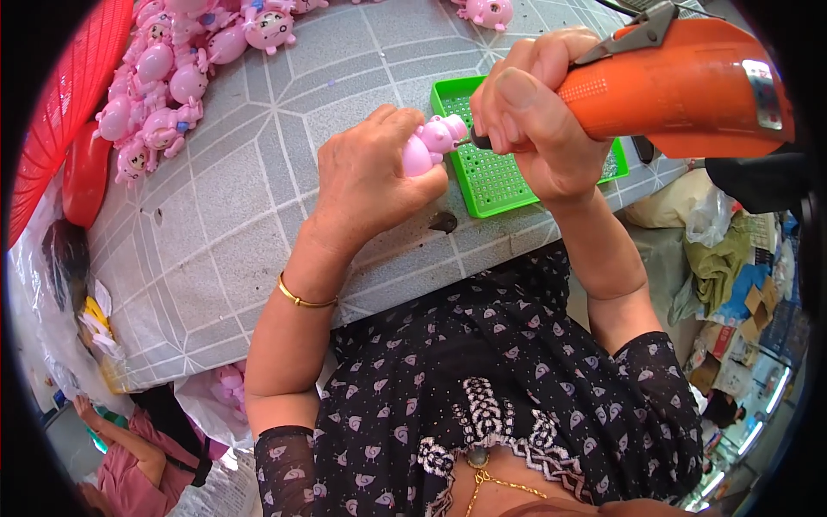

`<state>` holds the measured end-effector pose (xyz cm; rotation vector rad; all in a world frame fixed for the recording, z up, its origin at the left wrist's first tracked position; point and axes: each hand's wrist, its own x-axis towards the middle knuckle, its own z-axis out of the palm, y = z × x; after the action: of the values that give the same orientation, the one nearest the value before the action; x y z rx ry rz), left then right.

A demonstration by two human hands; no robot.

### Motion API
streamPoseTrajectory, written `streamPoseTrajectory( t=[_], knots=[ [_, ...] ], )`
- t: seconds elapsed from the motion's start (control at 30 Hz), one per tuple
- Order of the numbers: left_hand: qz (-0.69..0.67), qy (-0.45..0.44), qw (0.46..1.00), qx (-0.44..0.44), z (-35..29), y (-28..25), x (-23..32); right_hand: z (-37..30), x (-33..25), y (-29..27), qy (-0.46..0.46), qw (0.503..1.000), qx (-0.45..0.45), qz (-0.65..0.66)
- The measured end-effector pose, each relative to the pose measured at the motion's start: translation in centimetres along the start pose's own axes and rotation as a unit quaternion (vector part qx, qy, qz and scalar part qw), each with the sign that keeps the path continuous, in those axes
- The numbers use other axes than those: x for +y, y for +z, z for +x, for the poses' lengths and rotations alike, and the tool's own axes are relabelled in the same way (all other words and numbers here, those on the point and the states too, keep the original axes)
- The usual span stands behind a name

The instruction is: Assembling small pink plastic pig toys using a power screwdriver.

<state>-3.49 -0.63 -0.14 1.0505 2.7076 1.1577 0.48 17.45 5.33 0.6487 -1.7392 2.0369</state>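
Note:
My left hand [362, 177] is closed around a small pink plastic toy figure [419, 155], whose narrower end points right. In my right hand [547, 121] is an orange electric screwdriver [689, 90], gripped near its front, with a metal hanging clip on its body. Its black nose and thin bit meet the toy's right end; whether the bit is seated in a screw is too small to tell. Beneath my right hand lies a shallow bright green tray [508, 208] with a perforated bottom and tiny shiny pieces in it, partly hidden by that hand.
Many similar pink toys [155, 65] are heaped at the far left beside a red mesh basket [65, 103]. Another pink toy [489, 12] lies at the far edge. A small dark piece [444, 222] rests near the table's front edge. A person [133, 457] is at lower left.

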Motion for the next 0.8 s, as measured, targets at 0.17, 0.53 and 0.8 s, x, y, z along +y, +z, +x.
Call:
streamPoseTrajectory(
  t=[0.17,0.53,0.8],
  knots=[
    [0.008,-0.084,0.991,0.109,-0.1,0.3,-1.1,0.5,-1.1,-2.0,-0.012,0.994,0.087,0.066],
    [0.063,-0.205,0.977,0.010,0.4,-2.3,0.1,-0.9,1.3,-5.1,0.022,0.974,0.218,-0.048],
    [0.092,0.188,0.976,0.062,0.7,-1.6,-1.4,-1.2,2.0,-5.4,0.022,0.977,0.204,-0.051]
  ],
)
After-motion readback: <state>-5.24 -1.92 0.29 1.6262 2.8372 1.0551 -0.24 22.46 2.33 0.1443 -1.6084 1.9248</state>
